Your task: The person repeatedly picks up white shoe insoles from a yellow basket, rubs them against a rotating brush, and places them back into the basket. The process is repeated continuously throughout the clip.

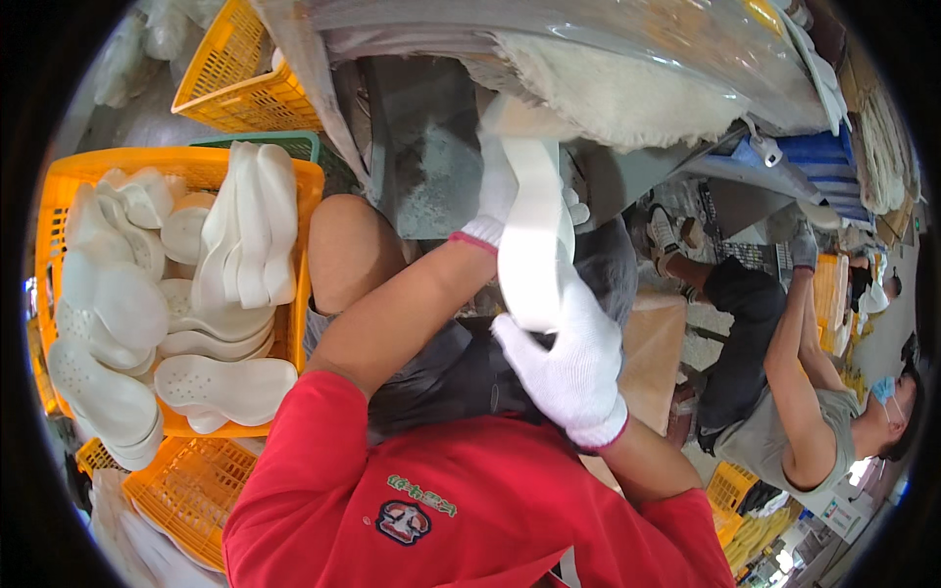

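To do this well, I should keep the white sole-shaped piece (pixel 529 269) steady, pressing evenly rather than hard. It lies lengthwise between my hands, its upper end near the fluffy cloth (pixel 637 93). My right hand (pixel 581 367) grips the lower end, thumb spread to the left, the wrist bent up from the lower right. My left hand (pixel 497 191) reaches up along the piece's left side; its fingers are mostly hidden, so I cannot tell how tightly they close
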A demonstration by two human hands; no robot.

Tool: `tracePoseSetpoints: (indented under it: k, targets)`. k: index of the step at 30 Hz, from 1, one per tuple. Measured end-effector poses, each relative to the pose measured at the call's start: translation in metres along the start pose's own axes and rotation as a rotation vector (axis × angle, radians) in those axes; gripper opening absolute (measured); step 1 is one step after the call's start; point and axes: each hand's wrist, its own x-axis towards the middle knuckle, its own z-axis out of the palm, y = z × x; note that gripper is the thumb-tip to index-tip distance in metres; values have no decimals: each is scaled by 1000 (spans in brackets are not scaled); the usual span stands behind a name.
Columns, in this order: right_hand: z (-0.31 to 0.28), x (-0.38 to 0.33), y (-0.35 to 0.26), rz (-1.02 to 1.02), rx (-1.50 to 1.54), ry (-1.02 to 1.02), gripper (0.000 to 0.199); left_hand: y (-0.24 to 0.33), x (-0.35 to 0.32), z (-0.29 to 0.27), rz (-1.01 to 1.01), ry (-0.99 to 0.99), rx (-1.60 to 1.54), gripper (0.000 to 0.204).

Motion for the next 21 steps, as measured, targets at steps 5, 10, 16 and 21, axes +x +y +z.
tracePoseSetpoints:
  k: [5,10,16,21]
  targets:
    - [-2,83,-11,-162,14,113,49,29,42,-19,156,125,227,50]
    - [7,105,-7,-14,-19,59,44,52,22,-10,77,180,372,43]
    - [21,111,4,-29,3,207,49,27,-6,13,524,363,720,46]
    - [24,127,-8,-7,40,140,55,18,6,7,276,335,-376,44]
